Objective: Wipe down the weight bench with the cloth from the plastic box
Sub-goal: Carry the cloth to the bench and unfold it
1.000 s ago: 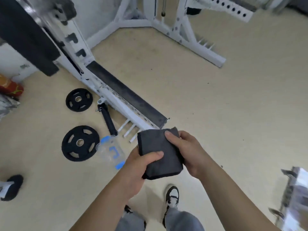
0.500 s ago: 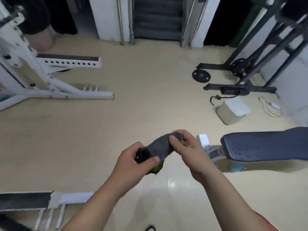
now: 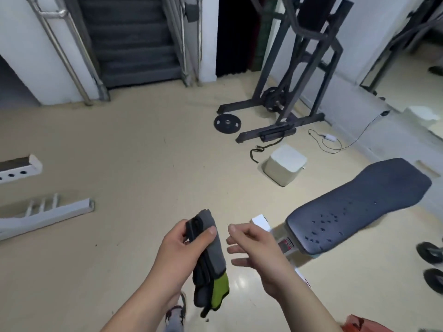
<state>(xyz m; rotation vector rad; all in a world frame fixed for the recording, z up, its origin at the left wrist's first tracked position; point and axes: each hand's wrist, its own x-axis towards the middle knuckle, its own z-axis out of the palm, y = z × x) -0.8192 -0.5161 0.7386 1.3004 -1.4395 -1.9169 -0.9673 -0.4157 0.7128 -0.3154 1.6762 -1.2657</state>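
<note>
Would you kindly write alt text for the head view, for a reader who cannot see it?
The left hand grips a folded grey cloth with a green patch, while the open right hand hovers beside it. A dark weight bench stands to the right.

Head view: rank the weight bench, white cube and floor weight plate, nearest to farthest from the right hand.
1. weight bench, immediately right of the right hand.
2. white cube, ahead on the floor.
3. weight plate, farthest, flat on the floor.

Beige floor [image 3: 143,152] with weight bench [image 3: 359,207], plate [image 3: 227,123], white box [image 3: 285,164]
</note>
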